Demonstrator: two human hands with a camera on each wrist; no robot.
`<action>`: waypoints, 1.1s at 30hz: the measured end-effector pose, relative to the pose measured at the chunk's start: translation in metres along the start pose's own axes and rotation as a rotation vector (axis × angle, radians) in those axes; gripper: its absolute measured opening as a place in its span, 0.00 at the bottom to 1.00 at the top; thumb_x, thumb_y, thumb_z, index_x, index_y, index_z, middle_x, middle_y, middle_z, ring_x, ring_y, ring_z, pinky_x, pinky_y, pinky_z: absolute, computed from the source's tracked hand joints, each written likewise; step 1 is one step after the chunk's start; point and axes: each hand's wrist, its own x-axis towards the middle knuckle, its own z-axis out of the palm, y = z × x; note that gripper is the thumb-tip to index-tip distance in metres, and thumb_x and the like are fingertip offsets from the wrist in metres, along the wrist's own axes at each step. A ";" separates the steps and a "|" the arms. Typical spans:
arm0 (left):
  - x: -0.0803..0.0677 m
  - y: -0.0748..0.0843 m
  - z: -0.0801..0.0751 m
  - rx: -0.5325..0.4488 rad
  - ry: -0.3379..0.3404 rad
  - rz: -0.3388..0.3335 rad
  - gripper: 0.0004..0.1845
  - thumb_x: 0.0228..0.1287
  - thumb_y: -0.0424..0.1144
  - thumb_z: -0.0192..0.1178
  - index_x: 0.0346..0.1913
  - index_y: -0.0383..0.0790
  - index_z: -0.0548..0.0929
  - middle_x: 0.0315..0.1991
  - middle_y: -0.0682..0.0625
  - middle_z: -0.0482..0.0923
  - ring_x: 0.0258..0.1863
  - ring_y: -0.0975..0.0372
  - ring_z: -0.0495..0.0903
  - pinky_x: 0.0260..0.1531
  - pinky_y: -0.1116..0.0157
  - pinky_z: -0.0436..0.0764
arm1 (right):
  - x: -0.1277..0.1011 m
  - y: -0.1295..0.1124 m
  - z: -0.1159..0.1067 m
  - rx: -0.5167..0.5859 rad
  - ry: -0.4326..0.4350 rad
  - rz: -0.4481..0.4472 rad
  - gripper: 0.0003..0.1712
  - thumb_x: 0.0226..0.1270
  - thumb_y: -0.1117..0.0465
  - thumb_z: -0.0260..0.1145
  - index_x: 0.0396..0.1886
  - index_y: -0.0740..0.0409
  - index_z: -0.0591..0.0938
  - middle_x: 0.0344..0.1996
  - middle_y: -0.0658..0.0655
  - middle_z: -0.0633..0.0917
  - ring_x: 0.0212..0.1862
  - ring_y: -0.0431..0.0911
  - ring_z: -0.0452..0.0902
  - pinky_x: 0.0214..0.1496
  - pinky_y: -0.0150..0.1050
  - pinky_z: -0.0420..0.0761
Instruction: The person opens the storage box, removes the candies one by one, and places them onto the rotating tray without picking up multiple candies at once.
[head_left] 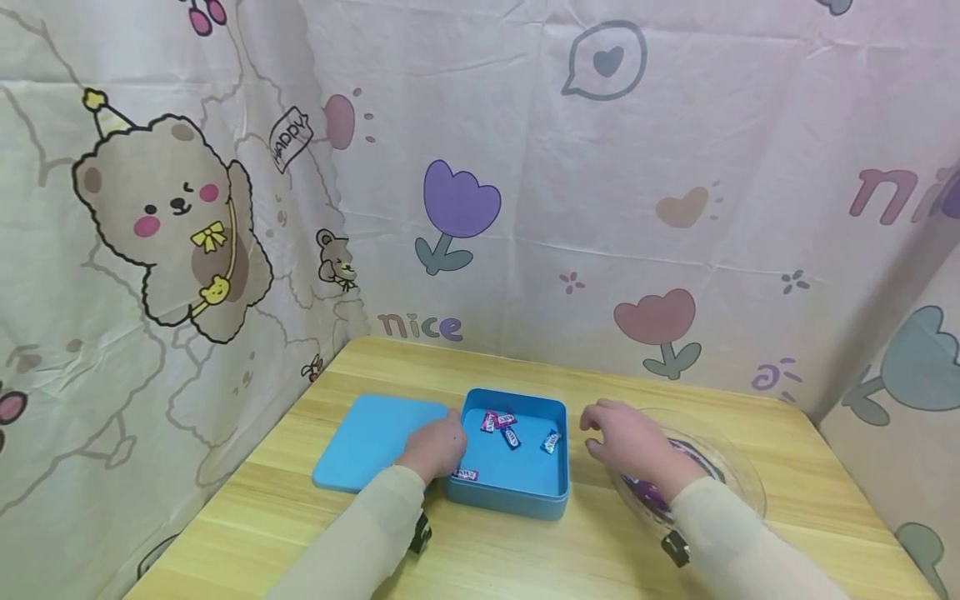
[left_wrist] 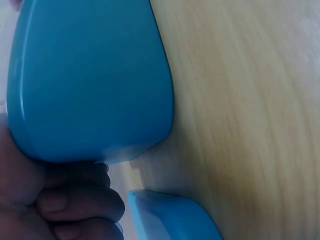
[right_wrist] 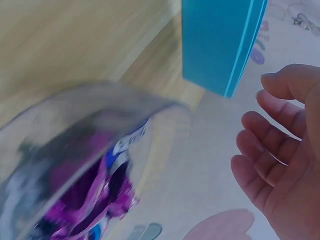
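A blue open-topped box (head_left: 510, 498) stands on the table, with several small wrapped candies (head_left: 511, 437) scattered on its floor. My left hand (head_left: 437, 446) grips the box's left wall at the rim; its curled fingers (left_wrist: 82, 202) show against that side in the left wrist view. Between the box and a clear bowl (head_left: 753, 479), my right hand (head_left: 637, 442) hovers with loosely bent fingers and holds nothing. Purple and blue wrappers (right_wrist: 95, 200) fill part of the bowl, partly hidden by the right forearm in the head view.
A flat blue lid (head_left: 367, 437) lies on the wooden table (head_left: 525, 558), just left of the box. Printed cloth (head_left: 540, 167) hangs behind the table and along both sides. Dark wrist cameras (head_left: 676, 548) sit under the sleeves.
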 end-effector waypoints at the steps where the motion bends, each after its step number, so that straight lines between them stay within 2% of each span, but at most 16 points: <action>1: 0.000 0.000 0.000 0.003 0.001 0.000 0.29 0.80 0.42 0.43 0.76 0.29 0.59 0.66 0.38 0.73 0.46 0.52 0.76 0.57 0.44 0.77 | 0.002 -0.003 0.000 -0.003 0.006 -0.011 0.10 0.61 0.58 0.73 0.42 0.50 0.85 0.38 0.50 0.83 0.43 0.47 0.79 0.46 0.48 0.83; 7: 0.000 -0.001 0.000 0.010 0.006 0.004 0.29 0.81 0.42 0.43 0.76 0.29 0.60 0.67 0.38 0.72 0.47 0.53 0.77 0.58 0.44 0.77 | 0.018 -0.023 0.009 -0.045 0.012 -0.065 0.11 0.60 0.57 0.75 0.43 0.51 0.86 0.40 0.50 0.84 0.46 0.49 0.79 0.49 0.48 0.84; 10: 0.000 -0.002 0.000 0.011 0.008 0.008 0.28 0.80 0.42 0.43 0.75 0.29 0.61 0.67 0.38 0.73 0.46 0.53 0.77 0.56 0.45 0.78 | 0.027 -0.031 0.016 -0.070 -0.015 -0.066 0.12 0.60 0.55 0.76 0.43 0.49 0.87 0.40 0.49 0.84 0.45 0.48 0.79 0.49 0.46 0.83; 16: -0.002 -0.002 -0.001 0.019 0.012 0.020 0.28 0.80 0.41 0.43 0.75 0.28 0.61 0.68 0.37 0.72 0.51 0.52 0.78 0.57 0.45 0.77 | 0.040 -0.046 0.026 -0.146 -0.091 -0.079 0.11 0.63 0.57 0.74 0.45 0.50 0.87 0.38 0.50 0.86 0.45 0.49 0.80 0.53 0.49 0.81; 21: -0.002 -0.002 -0.002 0.018 0.009 0.033 0.28 0.80 0.41 0.43 0.75 0.27 0.61 0.66 0.37 0.74 0.45 0.53 0.77 0.56 0.47 0.78 | 0.047 -0.053 0.036 -0.280 -0.129 -0.104 0.10 0.66 0.58 0.71 0.47 0.52 0.88 0.41 0.53 0.87 0.51 0.53 0.82 0.66 0.58 0.72; 25: -0.001 -0.004 -0.001 0.033 0.003 0.032 0.28 0.81 0.41 0.43 0.74 0.27 0.61 0.62 0.38 0.76 0.42 0.54 0.77 0.53 0.48 0.80 | 0.049 -0.056 0.047 -0.369 -0.133 -0.113 0.11 0.68 0.56 0.71 0.47 0.53 0.88 0.42 0.55 0.88 0.52 0.55 0.82 0.69 0.64 0.64; 33: -0.002 -0.001 -0.002 0.025 0.021 0.018 0.29 0.80 0.40 0.44 0.76 0.28 0.61 0.71 0.38 0.69 0.61 0.49 0.76 0.60 0.44 0.75 | 0.059 -0.060 0.059 -0.446 -0.194 -0.073 0.08 0.68 0.55 0.70 0.44 0.50 0.89 0.35 0.53 0.89 0.47 0.55 0.83 0.69 0.69 0.60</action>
